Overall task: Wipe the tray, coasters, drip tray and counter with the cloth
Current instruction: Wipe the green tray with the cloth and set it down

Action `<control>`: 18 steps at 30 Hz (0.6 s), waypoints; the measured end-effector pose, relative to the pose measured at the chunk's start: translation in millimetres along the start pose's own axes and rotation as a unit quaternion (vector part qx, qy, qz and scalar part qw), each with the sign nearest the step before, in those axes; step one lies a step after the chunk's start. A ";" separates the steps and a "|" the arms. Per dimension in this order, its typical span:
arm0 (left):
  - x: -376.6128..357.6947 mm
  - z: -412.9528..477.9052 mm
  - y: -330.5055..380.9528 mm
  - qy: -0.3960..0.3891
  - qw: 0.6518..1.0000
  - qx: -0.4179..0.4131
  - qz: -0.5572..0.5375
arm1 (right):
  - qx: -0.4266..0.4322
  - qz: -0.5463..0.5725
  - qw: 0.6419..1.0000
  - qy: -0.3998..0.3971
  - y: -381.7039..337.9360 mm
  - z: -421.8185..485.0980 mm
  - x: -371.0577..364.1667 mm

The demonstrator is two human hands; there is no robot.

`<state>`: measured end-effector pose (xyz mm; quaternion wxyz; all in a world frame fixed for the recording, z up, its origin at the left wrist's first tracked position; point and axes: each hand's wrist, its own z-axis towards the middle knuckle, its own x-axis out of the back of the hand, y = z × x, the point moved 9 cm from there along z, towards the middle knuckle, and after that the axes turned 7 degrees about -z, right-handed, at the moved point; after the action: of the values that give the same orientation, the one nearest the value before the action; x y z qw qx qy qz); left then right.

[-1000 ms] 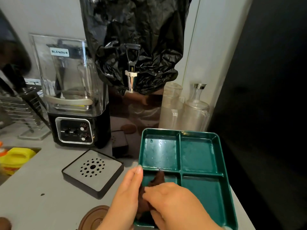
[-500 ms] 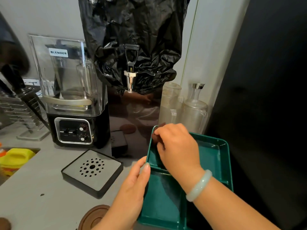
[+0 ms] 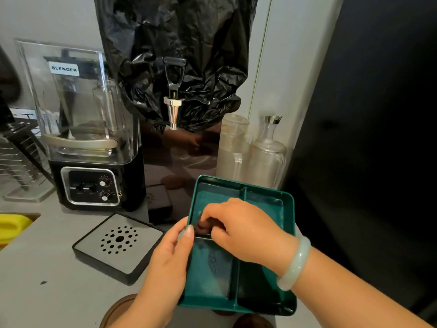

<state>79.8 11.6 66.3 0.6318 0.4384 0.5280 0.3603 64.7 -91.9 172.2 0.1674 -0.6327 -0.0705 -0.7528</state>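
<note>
Your right hand point(image 3: 246, 230), with a pale green stone bangle point(image 3: 294, 263) on its wrist, reaches into the dark green four-compartment plastic tray point(image 3: 288, 209). Its fingers are curled down onto a small dark brown cloth point(image 3: 204, 227) in the far-left compartment, close to the cross divider. Most of the cloth is hidden under your fingers, so it seems bunched up, though that is hard to confirm. Your left hand point(image 3: 165, 263) grips the tray's left rim just beside your right fingertips, with the thumb lying over the edge and the other fingers out of sight beneath. Just left of your left hand, the black square drip tray with a perforated grey metal plate point(image 3: 118, 247) sits flat on the grey tabletop point(image 3: 47, 268). Below your left wrist a round brown coaster point(image 3: 115, 308) peeks in at the bottom edge, and a second brown coaster point(image 3: 253, 321) shows below your right forearm, near the tray's front edge. Beyond your right hand two clear glass jugs point(image 3: 267, 152) stand against the wall. Beyond your left hand stands a tall dispenser wrapped in black plastic with a steel tap point(image 3: 173, 107), and further left a black-based blender with a clear housing point(image 3: 87, 138).
</note>
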 end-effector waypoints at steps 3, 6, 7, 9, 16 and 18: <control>3.9 -0.2 4.5 0.011 0.999 -0.013 0.041 | 0.009 -0.135 0.991 -0.018 5.1 -2.1 2.0; 1.5 -2.2 10.0 -0.011 0.995 -0.022 0.094 | 0.056 -0.260 0.963 -0.035 -5.0 -7.8 -6.1; 1.8 -2.1 11.8 -0.013 0.994 -0.021 0.105 | 0.066 -0.281 0.957 -0.033 -5.5 -9.0 -8.3; 5.0 0.5 16.5 -0.009 0.993 -0.021 0.118 | 0.082 -0.322 0.943 -0.017 -3.7 -11.3 -8.4; 7.3 2.3 15.9 -0.042 0.991 0.007 0.129 | 0.025 -0.350 0.935 0.053 10.4 -10.7 3.0; 2.9 0.3 9.8 -0.044 0.993 0.013 0.111 | -0.045 -0.279 0.952 0.115 13.9 -8.0 16.1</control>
<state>80.7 17.7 74.5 0.6048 0.5177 0.4526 0.4017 59.7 -110.0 184.9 -0.0707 -0.5037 -0.1903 -0.8397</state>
